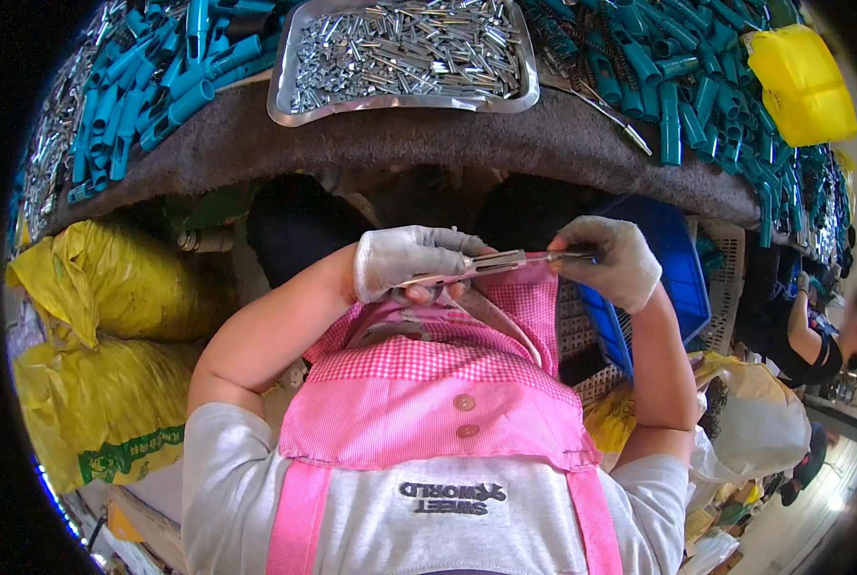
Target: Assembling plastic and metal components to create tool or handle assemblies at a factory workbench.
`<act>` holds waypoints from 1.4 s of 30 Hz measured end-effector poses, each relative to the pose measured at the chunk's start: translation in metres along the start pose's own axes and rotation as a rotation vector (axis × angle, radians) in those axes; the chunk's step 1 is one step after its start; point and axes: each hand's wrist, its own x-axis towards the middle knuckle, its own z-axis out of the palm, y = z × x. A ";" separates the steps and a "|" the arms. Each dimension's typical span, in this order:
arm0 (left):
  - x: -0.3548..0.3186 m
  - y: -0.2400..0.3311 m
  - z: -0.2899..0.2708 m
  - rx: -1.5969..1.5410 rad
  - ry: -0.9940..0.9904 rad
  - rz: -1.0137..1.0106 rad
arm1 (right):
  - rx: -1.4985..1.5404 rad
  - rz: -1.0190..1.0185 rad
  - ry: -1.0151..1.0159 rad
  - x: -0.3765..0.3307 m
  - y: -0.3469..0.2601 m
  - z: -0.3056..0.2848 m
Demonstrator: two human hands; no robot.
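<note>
A worker in a pink apron point(428, 412) holds a slim slotted metal piece point(497, 262) on the near side of a metal tray point(405, 103), as I see it in the head view; the gloved left hand point(405, 261) is closed around the piece's body, fingers above and fingertips showing beneath; the gloved right hand point(615, 261) pinches a thin metal rod point(541, 257) at the piece's far end, its other fingers curled in; whether rod and piece are joined or only meeting, I cannot tell from here.

The tray brims with loose metal pins point(409, 53); to its left lie teal plastic tubes point(194, 103), and to its right another heap of teal tubes point(671, 125), with a yellow container point(802, 84) beyond; nearer than the tray, down to its right, stands a blue crate point(683, 259), and down to its left slump yellow sacks point(103, 412).

Work on this one piece looks to be midway, both ends in hand and neither set down; much seems left, judging by the full tray and the heaps of tubes beside it; how many pieces are finished cannot be told, since no separate finished pile stands out.
</note>
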 end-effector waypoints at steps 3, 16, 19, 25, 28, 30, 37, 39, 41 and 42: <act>0.007 -0.001 0.001 0.071 -0.018 -0.004 | 0.092 -0.162 0.005 0.004 0.007 0.015; 0.008 -0.021 -0.001 -0.111 -0.128 0.001 | 0.370 -0.159 0.031 0.001 0.018 0.032; 0.007 -0.026 -0.008 -0.201 -0.189 0.057 | 0.633 -0.090 0.015 0.000 0.028 0.033; 0.012 -0.033 -0.012 -0.180 -0.063 0.021 | 0.401 -0.085 0.115 0.003 0.037 0.059; 0.011 -0.036 -0.014 -0.270 -0.029 0.001 | 0.510 -0.038 0.123 0.006 0.029 0.066; 0.013 -0.037 -0.017 -0.317 -0.026 -0.004 | 0.458 -0.072 0.151 0.007 0.025 0.072; 0.007 -0.028 -0.005 -0.232 0.128 0.081 | 0.635 -0.087 0.224 0.019 0.025 0.091; 0.008 -0.031 -0.008 -0.217 0.106 0.133 | 0.762 -0.061 0.230 0.022 0.017 0.094; 0.001 -0.028 -0.002 -0.297 0.049 0.170 | 0.822 -0.045 0.263 0.025 0.008 0.095; 0.003 -0.026 -0.002 -0.293 0.036 0.182 | 0.806 -0.029 0.261 0.024 0.008 0.093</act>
